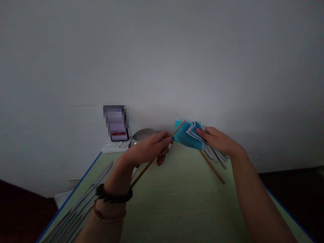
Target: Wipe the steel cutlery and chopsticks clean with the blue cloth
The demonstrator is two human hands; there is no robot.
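Forearms [253,189] over green table [177,206], wall [162,60] beyond

- Bowl [144,135] left of cloth [184,137]
- Phone [118,134] farther left of cloth
- Cutlery [217,156] right of cloth
- Loose stick [213,167] before cloth, rightward
- Held stick [142,173] across cloth

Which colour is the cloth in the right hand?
The cloth is blue with white edges: head view.
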